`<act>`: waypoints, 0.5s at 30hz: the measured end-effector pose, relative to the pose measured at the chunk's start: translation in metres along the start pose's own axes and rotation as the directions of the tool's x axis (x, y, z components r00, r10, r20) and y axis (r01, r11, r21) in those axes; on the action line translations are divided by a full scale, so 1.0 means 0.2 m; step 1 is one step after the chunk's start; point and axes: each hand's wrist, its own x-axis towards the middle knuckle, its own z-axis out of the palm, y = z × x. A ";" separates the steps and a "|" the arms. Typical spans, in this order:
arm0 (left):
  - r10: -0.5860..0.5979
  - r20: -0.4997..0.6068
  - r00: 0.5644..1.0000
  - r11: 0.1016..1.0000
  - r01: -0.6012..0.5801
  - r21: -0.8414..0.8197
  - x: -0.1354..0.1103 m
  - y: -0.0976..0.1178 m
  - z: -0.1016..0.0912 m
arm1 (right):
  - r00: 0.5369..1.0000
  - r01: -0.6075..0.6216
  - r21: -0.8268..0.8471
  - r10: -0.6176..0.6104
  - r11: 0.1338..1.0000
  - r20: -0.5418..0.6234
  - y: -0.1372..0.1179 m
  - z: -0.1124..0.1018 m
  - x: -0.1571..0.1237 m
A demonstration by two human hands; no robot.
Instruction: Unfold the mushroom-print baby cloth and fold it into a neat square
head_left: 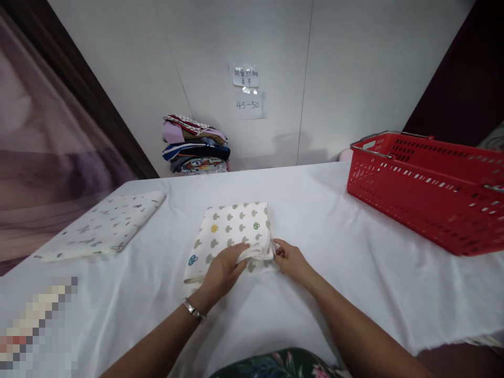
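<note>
A white cloth with a mushroom print [232, 223] lies folded into a rough square in the middle of the table. My left hand [226, 268] grips its near edge, where several layers are lifted and bunched between thumb and fingers. At the cloth's near right corner, my right hand [291, 260] pinches the edge with thumb and fingertips. Part of the near edge is hidden by my left hand. A bracelet [193, 310] circles my left wrist.
To the left lies another folded white printed cloth [106, 223]. A red plastic basket [425, 194] stands at the right. Folded clothes [196, 144] are stacked against the wall at the back. White fabric [315, 205] covers the table. Paper notes [250, 105] hang on the wall.
</note>
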 end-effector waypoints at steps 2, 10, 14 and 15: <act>-0.048 -0.023 0.999 0.999 0.047 -0.025 0.00 0.03 0.01 | 0.999 -0.016 0.044 0.015 0.999 0.030 -0.01 0.00 -0.01; 0.209 0.136 0.969 0.948 -0.234 0.214 -0.09 0.05 0.08 | 0.994 0.031 0.037 -0.034 0.999 0.106 -0.05 -0.03 -0.02; 0.173 0.130 0.976 0.965 -0.194 0.179 -0.05 0.05 0.02 | 0.991 0.037 0.044 -0.042 0.998 0.124 -0.01 -0.04 -0.01; 0.148 0.102 0.984 0.970 -0.165 0.179 -0.02 0.04 -0.01 | 0.993 0.036 0.046 -0.041 0.998 0.112 0.01 -0.04 0.00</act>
